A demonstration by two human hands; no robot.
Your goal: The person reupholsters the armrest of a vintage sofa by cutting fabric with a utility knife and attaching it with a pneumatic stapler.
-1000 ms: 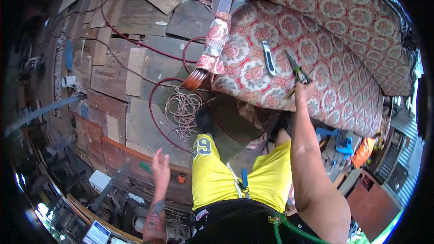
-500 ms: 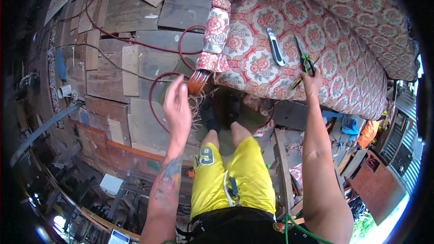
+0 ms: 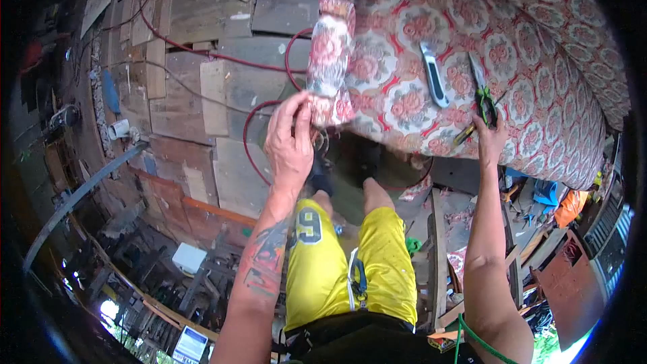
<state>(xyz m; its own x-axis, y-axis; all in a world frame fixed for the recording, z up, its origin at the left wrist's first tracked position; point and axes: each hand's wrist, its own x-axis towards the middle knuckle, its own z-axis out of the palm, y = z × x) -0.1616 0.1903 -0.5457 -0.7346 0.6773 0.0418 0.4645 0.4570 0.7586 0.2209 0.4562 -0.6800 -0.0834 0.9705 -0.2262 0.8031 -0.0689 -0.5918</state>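
Patchwork boards cover the floor (image 3: 170, 118) beside the floral sofa (image 3: 408, 104), where our left hand (image 3: 290, 145), its fingers bent and close together, meets the padded armrest's (image 3: 329, 57) front end, though we cannot tell whether it grips. Our right hand (image 3: 491, 140) has its fingers at the green-and-black handles of the shears (image 3: 478, 74) on the seat (grip unclear to us), with 1 utility knife (image 3: 434, 77) lying just left of them.

Left hand (image 3: 290, 141) and right hand (image 3: 492, 139) well apart, arms (image 3: 486, 229) outstretched, left fingers (image 3: 286, 113) bent.
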